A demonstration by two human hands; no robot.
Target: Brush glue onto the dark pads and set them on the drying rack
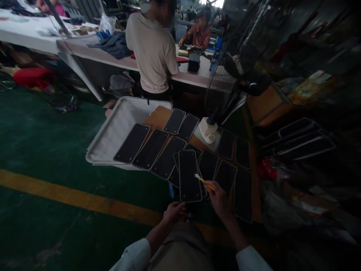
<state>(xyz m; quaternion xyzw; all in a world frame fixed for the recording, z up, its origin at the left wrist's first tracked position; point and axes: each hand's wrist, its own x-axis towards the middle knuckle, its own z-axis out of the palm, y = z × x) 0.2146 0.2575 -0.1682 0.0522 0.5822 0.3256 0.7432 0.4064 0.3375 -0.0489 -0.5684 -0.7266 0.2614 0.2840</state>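
My right hand (217, 197) is closed round the yellow handle of a small brush (205, 181). The brush's whitish tip rests against or just over the right side of a dark rectangular panel (189, 171) with a pale rim and small studs at its corners. At that panel's near edge, my left hand (175, 211) pinches the lower border, its fingertips partly hidden. Several similar panels (165, 158) lie around and beneath it, some overlapping. Beyond them stands a white bottle (208, 130) with a dark top.
A brown board (159, 117) bears the panels, partly over a white plastic tub (113, 128). A fan (222, 81) stands behind on the right. One person (153, 52) stands at a long table (121, 62); another (199, 35) sits across it. Bags and boxes crowd the right.
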